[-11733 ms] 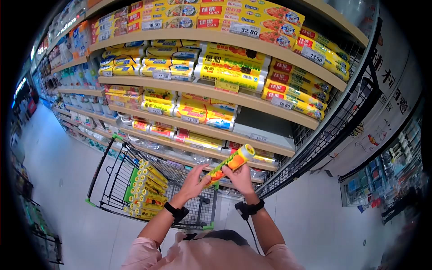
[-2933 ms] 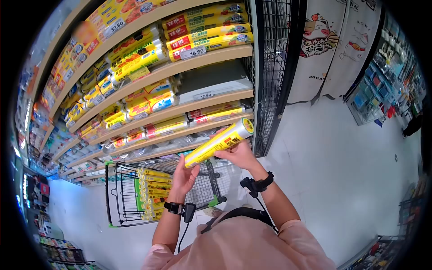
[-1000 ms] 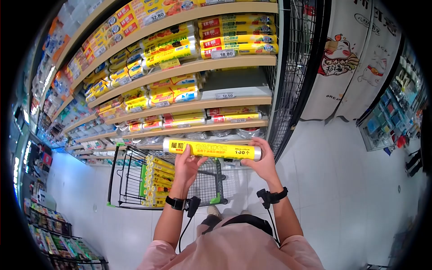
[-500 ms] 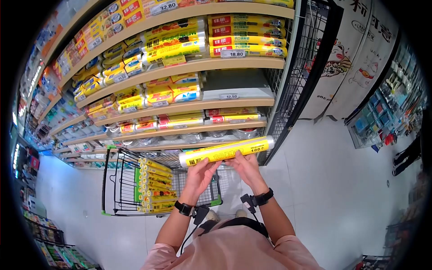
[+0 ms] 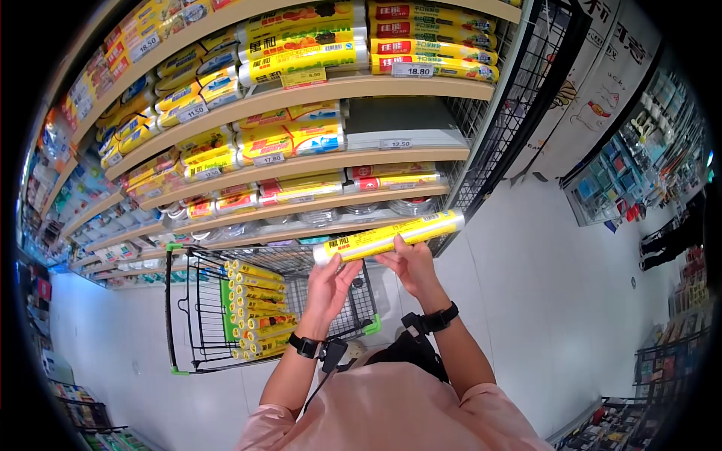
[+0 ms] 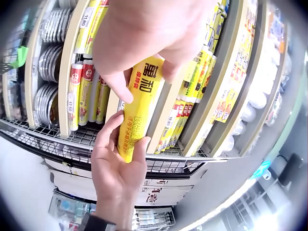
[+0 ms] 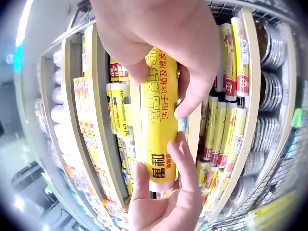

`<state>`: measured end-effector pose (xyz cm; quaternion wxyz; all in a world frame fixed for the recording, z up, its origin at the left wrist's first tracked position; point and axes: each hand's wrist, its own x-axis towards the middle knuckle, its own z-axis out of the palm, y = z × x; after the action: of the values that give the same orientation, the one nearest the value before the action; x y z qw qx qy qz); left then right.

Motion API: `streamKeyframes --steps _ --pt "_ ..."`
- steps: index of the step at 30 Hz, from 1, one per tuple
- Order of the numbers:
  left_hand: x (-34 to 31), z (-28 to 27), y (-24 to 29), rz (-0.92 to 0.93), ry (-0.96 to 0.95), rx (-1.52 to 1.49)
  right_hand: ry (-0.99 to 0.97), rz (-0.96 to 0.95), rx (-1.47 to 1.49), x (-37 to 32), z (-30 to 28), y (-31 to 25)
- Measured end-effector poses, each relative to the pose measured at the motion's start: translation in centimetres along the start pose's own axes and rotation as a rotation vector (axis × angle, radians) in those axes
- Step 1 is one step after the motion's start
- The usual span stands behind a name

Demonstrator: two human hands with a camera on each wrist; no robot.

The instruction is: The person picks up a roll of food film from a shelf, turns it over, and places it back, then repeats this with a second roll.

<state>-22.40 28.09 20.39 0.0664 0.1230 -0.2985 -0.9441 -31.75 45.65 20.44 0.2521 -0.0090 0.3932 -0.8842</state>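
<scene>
Both hands hold a yellow roll of food bags [image 5: 391, 234] in front of the shelves, its right end tilted a little higher. My left hand [image 5: 329, 292] grips it near the white left end, thumb at the near side and fingers underneath. Around its middle, my right hand [image 5: 414, 270] has its thumb on the near face and fingers below. In the left wrist view, the roll [image 6: 139, 108] shows black and red lettering between the two hands. The right wrist view shows the roll [image 7: 161, 110] pinched by the right hand [image 7: 159, 29] above and the left hand [image 7: 166, 209] below.
A black wire shopping cart [image 5: 171, 308] with green corners stands at left, several yellow rolls [image 5: 259, 301] stacked inside. Shelves [image 5: 301, 96] of wrapped rolls rise ahead, one with a bare grey section [image 5: 398, 120]. A black mesh panel [image 5: 511, 98] ends the shelving on the right.
The roll was level a second ago, the right hand at its right end; that hand has shifted to the middle. The roll now tilts up rightward and has turned, bringing a barcode into view.
</scene>
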Motion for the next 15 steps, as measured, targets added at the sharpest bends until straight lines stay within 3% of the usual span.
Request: streamKeyframes --steps 3,8,12,15 --pt "-0.8 -0.1 0.5 0.009 0.027 0.05 0.031 -0.079 -0.046 1.5 -0.8 -0.5" --pt "-0.9 -5.2 0.6 0.018 0.195 0.028 -0.023 -0.169 0.102 4.6 -0.7 -4.4" --pt "-1.5 -8.5 0.0 0.076 0.299 -0.012 0.108 -0.213 0.023 8.8 -1.6 -8.1" --pt "-1.7 -8.5 -0.2 0.086 0.353 -0.048 0.095 -0.243 0.011 12.5 -2.7 -10.6"
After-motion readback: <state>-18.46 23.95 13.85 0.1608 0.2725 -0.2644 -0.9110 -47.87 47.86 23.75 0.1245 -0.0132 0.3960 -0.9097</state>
